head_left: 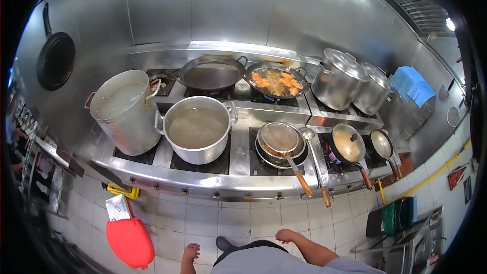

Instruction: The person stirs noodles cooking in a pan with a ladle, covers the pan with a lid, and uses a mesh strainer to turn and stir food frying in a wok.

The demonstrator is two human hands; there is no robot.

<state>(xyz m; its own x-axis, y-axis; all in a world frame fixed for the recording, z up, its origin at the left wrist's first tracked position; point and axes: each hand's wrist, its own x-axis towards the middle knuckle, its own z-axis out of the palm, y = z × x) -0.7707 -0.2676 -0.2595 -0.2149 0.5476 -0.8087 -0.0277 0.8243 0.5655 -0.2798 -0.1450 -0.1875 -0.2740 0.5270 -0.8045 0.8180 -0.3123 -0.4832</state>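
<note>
Low in the view, my left hand (191, 251) hangs beside my body over the tiled floor, its fingers curled, and whether anything is in it is too small to tell. My right hand (286, 236) is in front of my waist, fingers bent, touching nothing that shows. Both are below the front edge of the stove (203, 182). Nearest above them are a strainer (279, 138) with a wooden handle, resting over a pan, and a ladle (315, 162). Orange pieces fry in bubbling oil in a wok (276, 82) at the back.
Two large pots of cloudy liquid (197, 127) (124, 106) stand on the left. Lidded pots (337, 78) are at the back right, and a lidded frying pan (348, 143) is over a flame. A red stool (130, 243) stands on the floor at the left.
</note>
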